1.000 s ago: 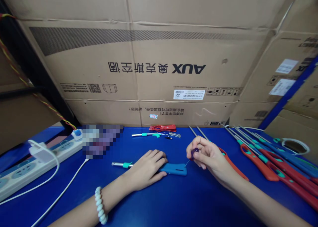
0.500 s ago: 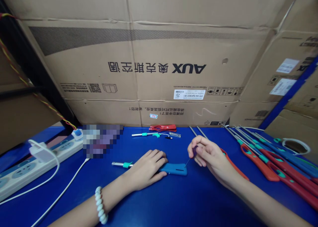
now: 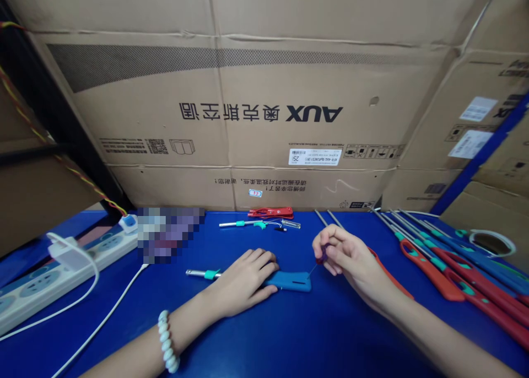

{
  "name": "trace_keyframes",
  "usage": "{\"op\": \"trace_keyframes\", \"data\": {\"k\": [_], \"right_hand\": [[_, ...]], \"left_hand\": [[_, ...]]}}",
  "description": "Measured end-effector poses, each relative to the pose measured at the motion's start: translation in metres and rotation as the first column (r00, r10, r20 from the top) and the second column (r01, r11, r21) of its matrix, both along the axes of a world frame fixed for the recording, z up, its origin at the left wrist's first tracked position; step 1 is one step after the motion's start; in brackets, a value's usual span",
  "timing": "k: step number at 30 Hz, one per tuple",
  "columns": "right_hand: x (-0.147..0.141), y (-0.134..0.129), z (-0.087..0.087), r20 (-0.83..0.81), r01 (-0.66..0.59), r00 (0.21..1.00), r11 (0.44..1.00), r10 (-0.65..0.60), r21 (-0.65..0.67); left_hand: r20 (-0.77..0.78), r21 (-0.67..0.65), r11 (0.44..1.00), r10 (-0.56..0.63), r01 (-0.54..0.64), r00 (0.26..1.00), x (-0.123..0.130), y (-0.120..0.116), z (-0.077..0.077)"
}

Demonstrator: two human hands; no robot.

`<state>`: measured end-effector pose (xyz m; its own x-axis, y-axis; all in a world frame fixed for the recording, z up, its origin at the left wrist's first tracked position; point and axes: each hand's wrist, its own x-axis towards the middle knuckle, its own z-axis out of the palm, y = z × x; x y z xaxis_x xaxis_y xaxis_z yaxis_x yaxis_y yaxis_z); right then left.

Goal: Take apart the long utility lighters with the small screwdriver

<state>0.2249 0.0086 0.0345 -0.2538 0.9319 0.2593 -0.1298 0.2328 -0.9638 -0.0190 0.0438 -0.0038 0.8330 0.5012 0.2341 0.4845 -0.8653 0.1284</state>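
Observation:
A long-necked gas lighter with a blue handle (image 3: 288, 280) lies flat on the blue table. My left hand (image 3: 250, 279) is closed over its middle and presses it down, hiding the trigger area. The metal tube with its teal collar (image 3: 212, 274) sticks out to the left of that hand. My right hand (image 3: 345, 257) pinches the dark red-purple handle of a small screwdriver (image 3: 322, 253). The thin shaft slants down to the right end of the blue handle, near a dark slot, and its tip appears to touch there.
Behind lie a red lighter shell (image 3: 273, 212), a loose metal tube (image 3: 231, 224) with wires and a clear part (image 3: 291, 223). Several red, orange and blue lighters (image 3: 467, 279) spread at right, near a tape roll (image 3: 491, 242). A power strip (image 3: 61, 268) with white cables stands left; cardboard (image 3: 256, 80) walls the back.
The screwdriver handle has turned slightly in my right fingers, so more of it shows. My left hand and the lighter have stayed in place.

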Motion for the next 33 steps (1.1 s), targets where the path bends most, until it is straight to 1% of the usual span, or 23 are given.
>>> {"op": "trace_keyframes", "data": {"k": [3,7,14,18,23,27,29,33], "right_hand": [[0.0001,-0.0001,-0.0009,0.022,0.015,1.0,1.0,-0.015,-0.004],[-0.0016,-0.0014,0.0008,-0.018,0.018,1.0,0.999,-0.019,-0.038],[0.0003,0.0006,0.0,-0.012,-0.003,1.0,1.0,0.003,-0.008],[0.0006,-0.0001,-0.0013,-0.005,0.014,1.0,1.0,-0.014,-0.005],[-0.0015,-0.0014,0.0027,-0.014,0.051,0.999,0.998,-0.052,-0.03],[-0.0008,-0.0005,0.0039,-0.041,0.023,0.999,0.999,-0.024,-0.025],[0.0004,0.0001,0.0028,-0.023,0.024,0.999,1.0,-0.024,-0.015],[0.0011,-0.0008,0.0021,0.041,0.069,0.997,0.998,-0.07,0.012]], "left_hand": [[-0.002,-0.002,1.0,0.002,-0.002,1.0,0.0003,-0.0005,0.0008],[0.001,-0.011,1.0,0.004,-0.004,1.0,0.0002,-0.0009,0.0009],[-0.006,0.012,1.0,0.001,-0.001,1.0,-0.0003,-0.0007,-0.0007],[-0.018,0.006,1.0,0.007,-0.007,1.0,-0.0008,0.0001,-0.0017],[-0.012,0.007,1.0,0.004,-0.004,1.0,-0.0003,-0.0002,-0.0008],[0.012,0.008,1.0,-0.004,0.004,1.0,0.0002,-0.0003,-0.0004],[0.021,0.008,1.0,-0.007,0.007,1.0,0.0,0.0,-0.0009],[0.003,-0.008,1.0,0.0,0.0,1.0,-0.0008,0.0002,-0.0015]]}}
